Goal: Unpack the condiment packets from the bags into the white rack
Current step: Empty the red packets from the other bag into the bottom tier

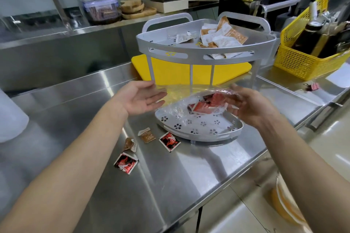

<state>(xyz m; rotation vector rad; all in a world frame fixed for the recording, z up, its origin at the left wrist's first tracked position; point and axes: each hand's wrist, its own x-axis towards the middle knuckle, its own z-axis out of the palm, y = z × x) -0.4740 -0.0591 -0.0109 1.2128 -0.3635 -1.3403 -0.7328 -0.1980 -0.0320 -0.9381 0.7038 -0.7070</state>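
Observation:
A white two-tier rack (223,133) stands on the steel counter. Its upper tier (162,47) holds several white and orange condiment packets (221,36). Over the lower tier, my right hand (250,104) grips a clear plastic bag (181,104) with red packets (206,103) inside. My left hand (142,98) is open, palm up, at the bag's left edge. Two red-and-black packets (169,141) (126,162) and two brown packets (146,134) (130,144) lie loose on the counter in front of the rack.
A yellow cutting board (170,72) lies behind the rack. A yellow basket (303,62) with bottles sits at the right. Containers and wooden boards line the back shelf (98,8). The counter's front edge (217,195) runs diagonally at the lower right.

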